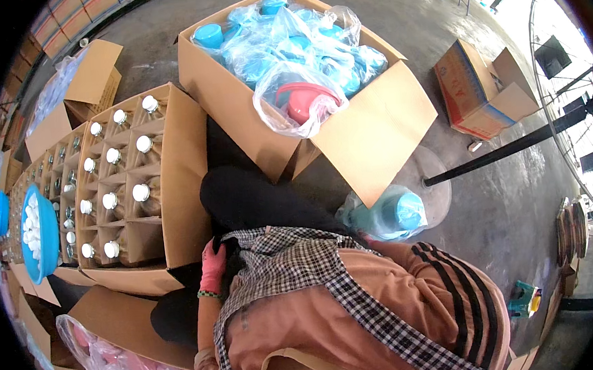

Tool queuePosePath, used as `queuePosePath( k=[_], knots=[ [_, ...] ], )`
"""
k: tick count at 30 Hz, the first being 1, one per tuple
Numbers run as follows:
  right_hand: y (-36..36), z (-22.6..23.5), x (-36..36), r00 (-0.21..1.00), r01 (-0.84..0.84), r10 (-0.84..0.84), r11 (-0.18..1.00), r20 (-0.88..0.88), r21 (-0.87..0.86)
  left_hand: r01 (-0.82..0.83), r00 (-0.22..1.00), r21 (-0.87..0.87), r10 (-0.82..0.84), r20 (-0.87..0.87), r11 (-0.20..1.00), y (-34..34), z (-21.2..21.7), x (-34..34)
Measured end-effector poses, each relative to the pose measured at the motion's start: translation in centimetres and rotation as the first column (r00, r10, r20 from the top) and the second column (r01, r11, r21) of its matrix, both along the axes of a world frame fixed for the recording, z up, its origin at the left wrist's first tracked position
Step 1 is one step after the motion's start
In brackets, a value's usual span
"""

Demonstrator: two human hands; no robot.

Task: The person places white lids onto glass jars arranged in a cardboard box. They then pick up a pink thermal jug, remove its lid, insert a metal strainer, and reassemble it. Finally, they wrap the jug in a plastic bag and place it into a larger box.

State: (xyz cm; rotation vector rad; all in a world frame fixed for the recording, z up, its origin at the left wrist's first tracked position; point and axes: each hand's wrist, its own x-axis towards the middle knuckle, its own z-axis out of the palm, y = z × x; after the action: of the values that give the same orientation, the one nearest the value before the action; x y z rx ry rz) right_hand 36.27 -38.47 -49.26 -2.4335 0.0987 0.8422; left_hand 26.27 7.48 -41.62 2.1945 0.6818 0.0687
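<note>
The person's left hand [213, 265], wearing a pink glove, is resting against the dark trouser leg [256, 201] beside the checked apron [295, 267]; its fingers are curling loosely and gripping nothing. The right hand is lying hidden behind the peach striped sleeve [448, 291], so whether its fingers are open or closed cannot be told. Just past that sleeve, a clear plastic jug with a blue cap [395, 214] is sitting on the grey concrete floor [510, 197], touching the flap of the large open cardboard box [368, 132] that is holding bagged blue plastic lids [300, 44] and a red one [308, 100]. To the left, a divided cardboard carton [182, 165] is standing full of upright bottles with white caps [141, 192], near the left hand. Farther left, a blue plastic bowl of white caps [38, 234] is lying on more cartons, and a smaller printed box [482, 93] is standing well apart on the right.
</note>
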Motion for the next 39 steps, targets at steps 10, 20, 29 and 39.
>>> queuePosePath(
  k=[10,20,29,39],
  knots=[
    [1.8,-2.5,0.8,0.996,0.092,-0.091,0.991,0.014,-0.094,0.041,0.996,-0.168,-0.055,-0.076,0.985,0.0,-1.1,0.7],
    [-0.3,19.4,3.1,0.994,0.111,-0.107,0.987,0.036,-0.120,0.041,0.998,-0.231,-0.051,-0.036,0.972,0.6,1.4,2.6],
    [5.8,51.1,3.9,0.765,0.033,0.291,0.873,0.575,-0.486,0.370,0.924,-0.018,-0.370,-0.096,0.929,-0.9,4.4,3.8],
    [19.2,68.0,0.3,0.301,-0.666,0.735,0.618,0.608,-0.418,0.081,0.949,-0.056,-0.060,0.310,0.995,-0.7,10.1,3.3]
  ],
)
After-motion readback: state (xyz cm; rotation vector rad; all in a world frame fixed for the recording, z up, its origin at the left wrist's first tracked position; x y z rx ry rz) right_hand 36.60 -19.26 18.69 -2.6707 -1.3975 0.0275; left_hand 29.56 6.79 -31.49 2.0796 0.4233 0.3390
